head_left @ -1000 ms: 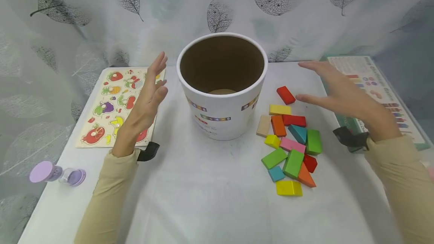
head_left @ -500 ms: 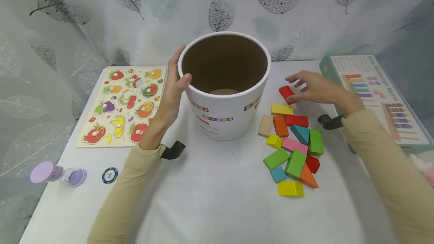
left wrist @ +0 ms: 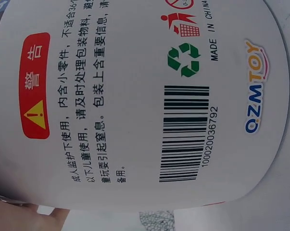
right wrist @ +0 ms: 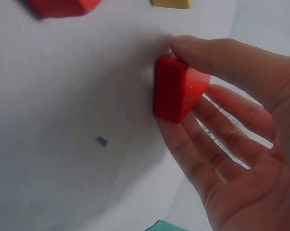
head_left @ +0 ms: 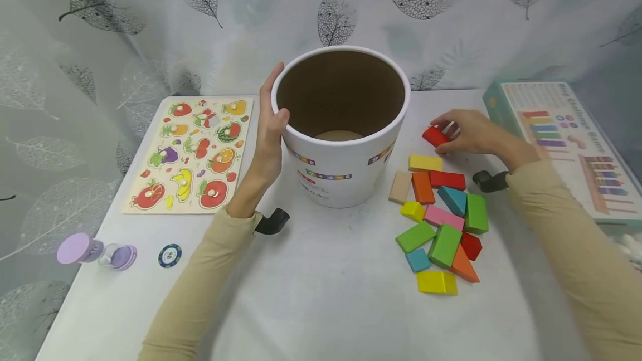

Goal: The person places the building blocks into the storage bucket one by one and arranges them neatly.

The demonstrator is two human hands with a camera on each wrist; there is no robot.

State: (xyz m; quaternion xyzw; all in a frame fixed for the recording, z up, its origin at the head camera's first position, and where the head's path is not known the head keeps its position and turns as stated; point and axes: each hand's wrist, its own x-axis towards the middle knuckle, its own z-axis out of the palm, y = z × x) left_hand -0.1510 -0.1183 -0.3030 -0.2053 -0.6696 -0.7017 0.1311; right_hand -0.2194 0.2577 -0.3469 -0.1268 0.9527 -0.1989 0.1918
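A large white tub (head_left: 346,177) with a brown inside stands upright at the back middle. My left hand (head_left: 268,138) rests against its left side, fingers straight along the outer wall and thumb near the rim. Printed text and a barcode on the tub's wall fill most of the left wrist view, with part of the left hand (left wrist: 24,219) at the lower left. To the tub's right, my right hand (head_left: 468,132) pinches a red block (head_left: 435,136) between thumb and fingers. That red block (right wrist: 176,89) is close over the white tabletop in the right wrist view.
Several coloured blocks, including a yellow block (head_left: 425,162) and a green block (head_left: 445,245), lie right of the tub. A fruit puzzle board (head_left: 190,155) lies left, a game box (head_left: 572,149) right. A poker chip (head_left: 170,255) and a small hourglass (head_left: 117,257) lie front left.
My left hand has moved right onto the tub's side. My right hand has come down to the left and taken hold of the red block, which is now turned slightly.
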